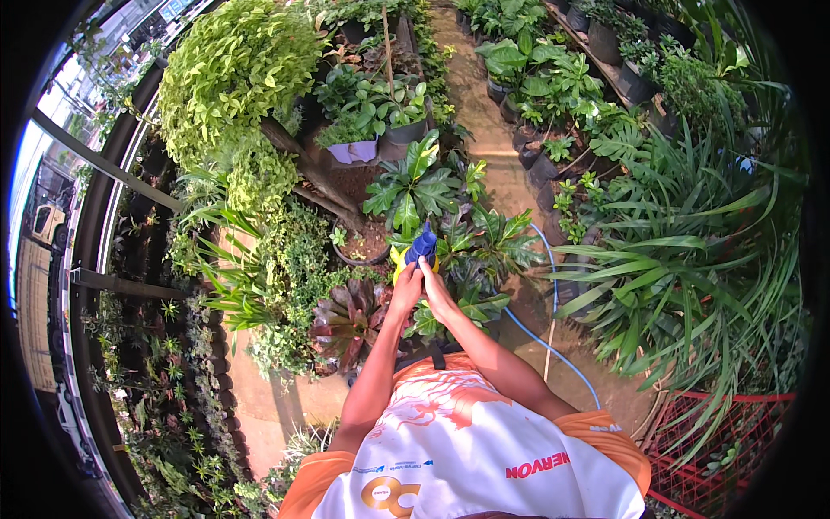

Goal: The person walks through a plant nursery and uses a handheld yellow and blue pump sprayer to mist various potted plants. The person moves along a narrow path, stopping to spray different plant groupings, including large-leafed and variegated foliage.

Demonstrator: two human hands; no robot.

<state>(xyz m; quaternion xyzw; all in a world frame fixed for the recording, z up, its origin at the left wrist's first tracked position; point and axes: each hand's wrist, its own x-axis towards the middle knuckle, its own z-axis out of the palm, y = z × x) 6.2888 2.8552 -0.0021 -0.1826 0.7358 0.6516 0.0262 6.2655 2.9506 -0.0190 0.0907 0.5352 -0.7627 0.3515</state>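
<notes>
Both of my hands meet in front of me, above the leafy plants. Between them is a small blue-and-yellow plastic piece (421, 246), shaped like a sprayer head; its exact kind is hard to make out. My left hand (407, 284) is closed on its lower left side. From the right, my right hand (429, 276) closes on the same piece, thumbs close together. The fingers hide its lower part. Just beyond it stands a broad-leaved green plant (413, 192), and a dark reddish rosette plant (348, 320) is at the left of my forearms.
A blue hose (551, 343) curves over the path (497, 130) on my right. Long strappy leaves (666, 259) spread into that side, above a red metal mesh rack (722, 445). A potted tree (346, 208) leans at the left, near a dark railing (130, 283).
</notes>
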